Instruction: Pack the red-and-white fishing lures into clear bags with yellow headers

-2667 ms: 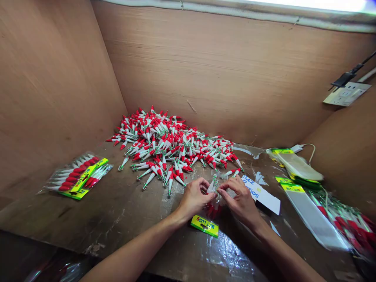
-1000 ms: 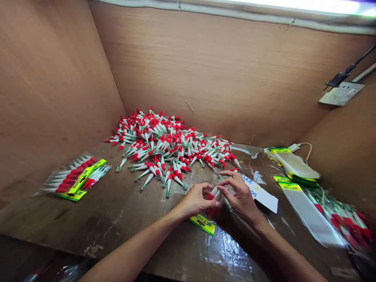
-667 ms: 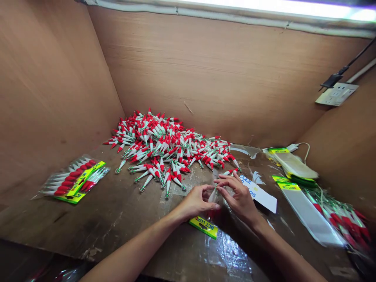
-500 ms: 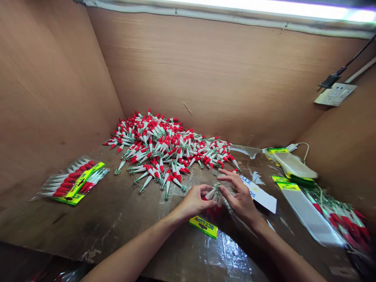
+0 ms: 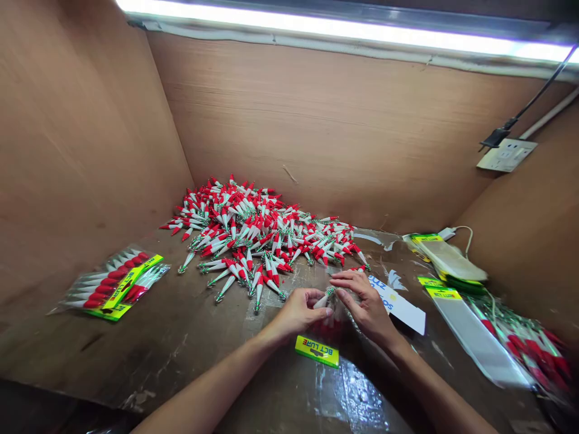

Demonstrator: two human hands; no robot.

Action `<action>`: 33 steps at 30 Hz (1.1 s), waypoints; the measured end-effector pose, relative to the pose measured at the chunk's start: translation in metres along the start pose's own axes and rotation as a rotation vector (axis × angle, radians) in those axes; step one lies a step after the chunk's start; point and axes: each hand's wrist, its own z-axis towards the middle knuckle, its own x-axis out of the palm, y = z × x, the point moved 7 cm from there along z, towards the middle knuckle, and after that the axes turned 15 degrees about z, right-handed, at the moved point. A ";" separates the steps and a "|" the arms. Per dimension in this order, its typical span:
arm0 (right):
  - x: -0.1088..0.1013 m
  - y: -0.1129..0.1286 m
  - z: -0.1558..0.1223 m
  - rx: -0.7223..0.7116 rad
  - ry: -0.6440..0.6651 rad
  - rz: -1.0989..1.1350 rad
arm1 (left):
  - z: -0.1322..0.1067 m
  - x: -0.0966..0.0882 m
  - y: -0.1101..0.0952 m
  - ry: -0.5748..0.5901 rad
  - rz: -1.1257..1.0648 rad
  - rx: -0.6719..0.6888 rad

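My left hand [image 5: 304,310] is closed, thumb and fingers pinching white-and-red fishing lures [image 5: 322,301] inside a clear plastic bag. The bag's yellow-green BCT LURE header [image 5: 317,351] lies toward me on the bench. My right hand [image 5: 362,304] is curled at the bag's far end, beside the green hooks [image 5: 330,291], thumb and fingers on the plastic. Its palm side is partly hidden. Beyond both hands spreads a big heap of loose red-and-white lures [image 5: 253,223].
Filled packets of lures [image 5: 115,283] lie at the left. On the right are a white printed card [image 5: 404,310], an unfilled bag [image 5: 474,331], a stack of bags [image 5: 447,256] and bunched lures [image 5: 534,343]. A black plug [image 5: 495,137] hangs near the wall socket [image 5: 506,155].
My right hand's fingers have drawn closer together and lower over the bag's end. My left hand keeps its pinch. The camera view has tilted up slightly.
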 end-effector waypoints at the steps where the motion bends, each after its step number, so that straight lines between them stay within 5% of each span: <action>1: 0.000 -0.001 0.000 0.010 0.003 0.006 | 0.000 0.000 0.001 0.000 0.015 0.007; 12: 0.004 -0.010 -0.003 0.090 0.042 -0.034 | -0.002 0.005 -0.008 0.006 0.257 0.149; 19: 0.008 -0.004 -0.003 0.059 0.109 0.002 | 0.001 0.004 0.000 0.009 0.179 0.105; 21: 0.005 -0.006 -0.003 0.075 0.030 0.022 | 0.003 0.004 0.001 -0.010 0.120 0.081; 25: -0.005 -0.029 -0.008 0.292 -0.209 0.142 | 0.004 -0.009 -0.006 -0.142 0.031 0.061; 30: 0.033 -0.053 -0.018 0.612 0.102 0.544 | 0.004 -0.023 -0.014 -0.184 -0.127 0.090; 33: 0.035 -0.057 -0.022 0.672 0.028 0.630 | 0.005 -0.024 -0.009 -0.198 -0.138 0.076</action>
